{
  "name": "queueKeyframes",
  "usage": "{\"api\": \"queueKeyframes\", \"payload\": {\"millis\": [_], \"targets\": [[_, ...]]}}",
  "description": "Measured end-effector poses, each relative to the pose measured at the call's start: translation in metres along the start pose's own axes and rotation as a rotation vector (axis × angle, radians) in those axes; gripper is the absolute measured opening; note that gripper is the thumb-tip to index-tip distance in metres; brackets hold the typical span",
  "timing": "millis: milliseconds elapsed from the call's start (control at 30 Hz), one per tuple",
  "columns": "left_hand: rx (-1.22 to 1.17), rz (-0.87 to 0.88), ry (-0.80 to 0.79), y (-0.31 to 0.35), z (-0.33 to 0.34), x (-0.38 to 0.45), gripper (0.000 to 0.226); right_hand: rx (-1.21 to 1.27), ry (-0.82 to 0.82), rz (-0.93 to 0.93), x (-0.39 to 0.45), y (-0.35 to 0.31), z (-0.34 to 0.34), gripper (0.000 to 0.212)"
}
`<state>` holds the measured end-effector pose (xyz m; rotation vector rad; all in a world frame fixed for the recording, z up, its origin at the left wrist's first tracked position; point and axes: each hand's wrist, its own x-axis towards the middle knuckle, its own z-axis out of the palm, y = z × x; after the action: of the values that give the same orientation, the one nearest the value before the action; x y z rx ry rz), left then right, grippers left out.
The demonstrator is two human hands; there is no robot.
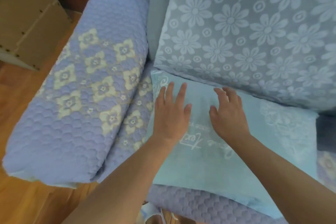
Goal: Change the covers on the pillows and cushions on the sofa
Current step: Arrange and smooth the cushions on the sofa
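A light blue pillow [227, 169] with white script and lace print lies flat on the sofa seat. My left hand [171, 112] lies on its upper left part with straight fingers. My right hand [227, 112] is just beside it over the pillow's middle, fingers spread and slightly bent, holding nothing. Behind the pillow a large grey-blue cushion [254, 29] with a pale flower pattern leans against the sofa back.
The sofa armrest [81, 100] at the left wears a quilted lavender cover with cream flowers. The same quilted cover [209, 203] runs over the seat's front edge. A beige studded piece of furniture [29, 20] stands on the wooden floor [27, 203] at far left.
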<state>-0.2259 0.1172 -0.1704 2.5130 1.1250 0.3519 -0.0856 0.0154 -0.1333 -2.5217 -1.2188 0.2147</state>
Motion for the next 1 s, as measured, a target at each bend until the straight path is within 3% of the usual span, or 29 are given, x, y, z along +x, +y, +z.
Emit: {"api": "queueKeyframes", "payload": {"millis": [33, 100, 133, 200, 233, 300, 400, 500, 567, 633, 700, 767, 833, 900, 933, 1000], "targets": [[0.062, 0.13, -0.01, 0.002, 0.013, -0.003, 0.064, 0.008, 0.092, -0.016, 0.015, 0.006, -0.001, 0.055], [0.135, 0.282, -0.175, -0.012, 0.051, -0.036, 0.065, -0.103, 0.181, -0.01, 0.025, 0.042, 0.002, 0.055], [0.18, 0.287, -0.297, -0.024, 0.069, -0.058, 0.064, -0.189, 0.057, 0.045, 0.012, 0.069, 0.009, 0.063], [0.276, 0.273, -0.502, -0.045, 0.088, -0.1, 0.062, -0.278, -0.455, 0.197, -0.04, 0.123, 0.029, 0.104], [0.313, 0.302, -0.58, -0.046, 0.088, -0.112, 0.061, -0.316, -0.566, 0.231, -0.071, 0.15, 0.039, 0.114], [0.366, 0.339, -0.656, -0.034, 0.072, -0.119, 0.06, -0.292, -0.559, 0.274, -0.114, 0.169, 0.049, 0.102], [0.401, 0.292, -0.612, 0.007, 0.037, -0.097, 0.046, -0.177, -0.51, 0.28, -0.127, 0.168, 0.043, 0.081], [0.236, 0.274, -0.35, 0.067, 0.016, -0.037, 0.025, -0.139, -0.419, 0.222, -0.104, 0.154, 0.03, 0.074], [0.05, 0.281, -0.147, 0.113, 0.018, 0.003, 0.027, -0.06, -0.337, 0.208, -0.088, 0.142, 0.019, 0.064], [-0.056, 0.26, -0.059, 0.147, 0.033, 0.026, 0.04, 0.003, -0.19, 0.143, -0.075, 0.136, 0.006, 0.05], [0.038, 0.254, -0.138, 0.137, 0.063, 0.023, 0.053, 0.039, -0.055, 0.098, -0.067, 0.133, -0.006, 0.043], [0.261, 0.255, -0.308, 0.088, 0.099, 0.003, 0.058, 0.047, 0.021, 0.069, -0.068, 0.138, -0.016, 0.044], [0.417, 0.169, -0.506, 0.036, 0.121, -0.002, 0.068, -0.021, -0.022, -0.092, -0.077, 0.151, -0.024, 0.05], [0.46, 0.056, -0.588, 0.034, 0.131, 0.027, 0.07, -0.189, -0.187, -0.192, -0.082, 0.199, -0.019, 0.054], [0.458, 0.019, -0.646, 0.047, 0.132, 0.046, 0.069, -0.289, -0.279, -0.124, -0.08, 0.236, -0.011, 0.057], [0.43, 0.05, -0.642, 0.093, 0.122, 0.066, 0.07, -0.354, -0.451, 0.33, -0.075, 0.296, -0.001, 0.06]]}}
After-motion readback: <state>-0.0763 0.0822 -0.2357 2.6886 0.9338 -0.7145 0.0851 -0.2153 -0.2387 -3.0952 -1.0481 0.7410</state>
